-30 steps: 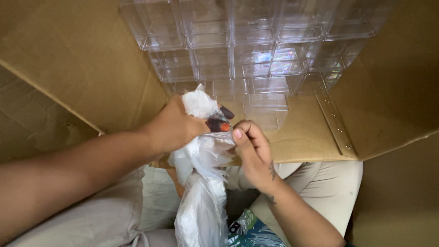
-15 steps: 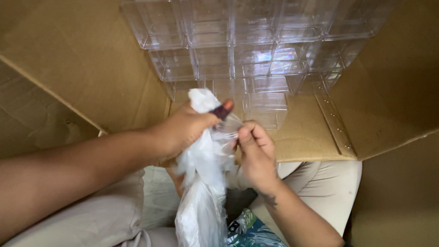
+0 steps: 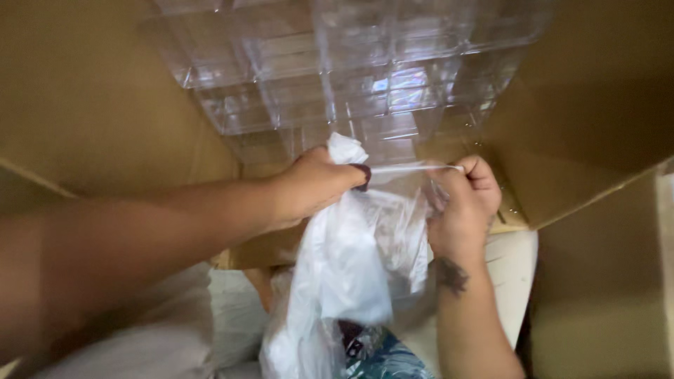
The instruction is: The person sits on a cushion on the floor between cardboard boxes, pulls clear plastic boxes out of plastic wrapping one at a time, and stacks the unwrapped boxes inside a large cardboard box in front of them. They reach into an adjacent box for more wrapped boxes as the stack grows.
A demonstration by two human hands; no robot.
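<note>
**Plastic bag being pulled open over a carton**

Plastic bag (image 3: 351, 274), thin and whitish-clear, is hanging between the person's two hands in the middle of the view, its tail trailing down toward 6 o'clock over the lap. The left hand (image 3: 316, 186) is pinching the bag's top edge in a closed grip, with a small dark thing (image 3: 363, 175) showing at its fingertips. The right hand (image 3: 463, 207), at 3 o'clock from the left, is clenching the other side of the opening, so the rim is stretching taut between them. Up at 12 o'clock, clear plastic boxes (image 3: 337, 70) are sitting stacked inside an open cardboard carton (image 3: 91, 105), whose flaps are spreading out at 9 and 3 o'clock.
</note>
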